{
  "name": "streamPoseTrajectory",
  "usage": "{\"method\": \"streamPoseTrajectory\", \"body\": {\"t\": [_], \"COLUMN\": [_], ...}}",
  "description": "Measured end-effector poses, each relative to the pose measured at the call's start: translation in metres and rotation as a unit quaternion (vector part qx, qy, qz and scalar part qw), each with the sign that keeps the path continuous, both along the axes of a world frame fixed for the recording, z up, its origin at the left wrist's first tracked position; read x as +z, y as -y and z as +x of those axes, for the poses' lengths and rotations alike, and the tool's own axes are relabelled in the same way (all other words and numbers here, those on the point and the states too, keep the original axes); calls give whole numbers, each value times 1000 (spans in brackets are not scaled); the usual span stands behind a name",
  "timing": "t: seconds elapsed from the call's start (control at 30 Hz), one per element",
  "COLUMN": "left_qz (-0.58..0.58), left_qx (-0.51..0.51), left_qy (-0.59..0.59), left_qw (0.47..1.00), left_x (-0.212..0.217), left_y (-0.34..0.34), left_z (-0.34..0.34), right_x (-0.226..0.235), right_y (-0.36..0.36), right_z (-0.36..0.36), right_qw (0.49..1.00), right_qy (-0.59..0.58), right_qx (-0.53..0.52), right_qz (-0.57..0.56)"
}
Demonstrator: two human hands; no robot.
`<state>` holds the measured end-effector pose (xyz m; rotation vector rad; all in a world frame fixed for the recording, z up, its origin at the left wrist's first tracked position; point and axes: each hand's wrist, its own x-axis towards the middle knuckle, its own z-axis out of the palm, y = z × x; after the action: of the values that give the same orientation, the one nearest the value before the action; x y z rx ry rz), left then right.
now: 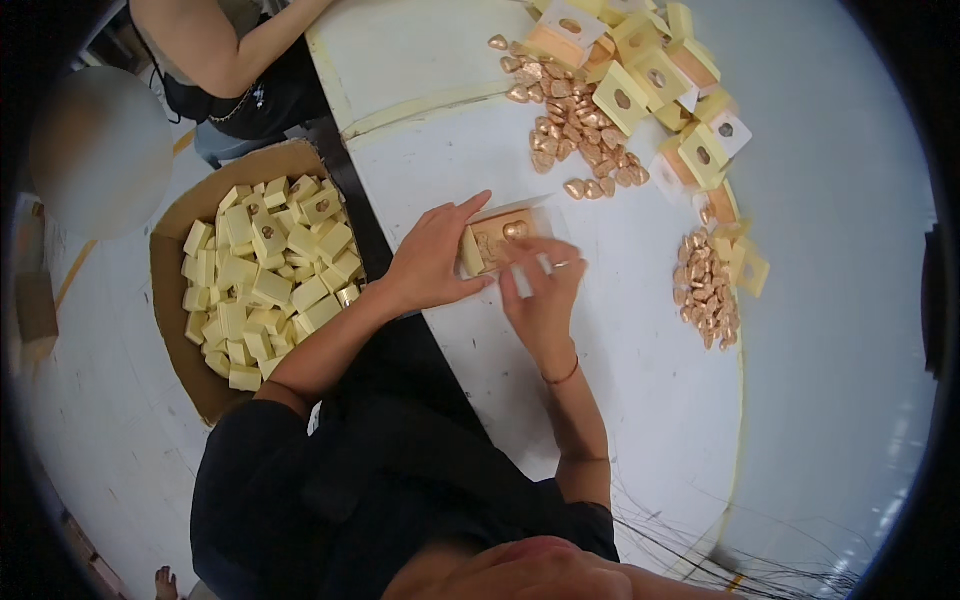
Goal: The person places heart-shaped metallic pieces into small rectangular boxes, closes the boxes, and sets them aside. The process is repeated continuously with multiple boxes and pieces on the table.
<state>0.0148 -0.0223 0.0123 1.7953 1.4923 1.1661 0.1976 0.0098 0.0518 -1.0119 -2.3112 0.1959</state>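
The small pale-yellow cardboard box with a gold foil-wrapped heart chocolate inside (497, 240) sits on the white tabletop (620, 400) right between my two hands, close to the near-left edge of the tabletop.

From the head view, my left hand (432, 260) grips the box's left end, thumb under and fingers stretched over the top edge, so it is clasped on the box. My right hand (545, 295) comes in from below and to the right, fingertips curled onto the box's near-right corner and pinching what looks like a pale flap; I cannot tell whether it holds anything more. The box's long axis runs roughly left to right, tilted a little up toward the right. Both hands touch it; the left has the fuller hold.

Open tabletop lies below and to the right of the hands. Farther up sit a loose heap of gold foil hearts (570, 125) and a cluster of yellow window boxes (650, 75); a second heap of gold hearts (705, 290) lies well to the right. Off the left edge, on the floor, stands a brown carton full of yellow boxes (265, 275). Another person's arm (230, 50) is at the top left, well apart.
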Motion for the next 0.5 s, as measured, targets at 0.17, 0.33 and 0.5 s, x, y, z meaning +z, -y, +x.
{"method": "streamPoseTrajectory", "body": {"t": [0.17, 0.33, 0.5], "left_qz": [17, 23, -22], "left_qx": [-14, -2, -18], "left_qy": [-33, -27, -26], "left_qw": [999, 999, 999], "left_x": [-6, -7, -1], "left_y": [-2, -3, -3], "left_z": [-2, -1, -1], "right_x": [-1, -3, -24], "right_y": [-9, -10, -9], "right_z": [-13, -14, -3], "right_qw": [993, 957, 994], "right_qy": [8, -151, -80], "right_qx": [83, 26, -21], "right_qz": [-86, -245, -69]}}
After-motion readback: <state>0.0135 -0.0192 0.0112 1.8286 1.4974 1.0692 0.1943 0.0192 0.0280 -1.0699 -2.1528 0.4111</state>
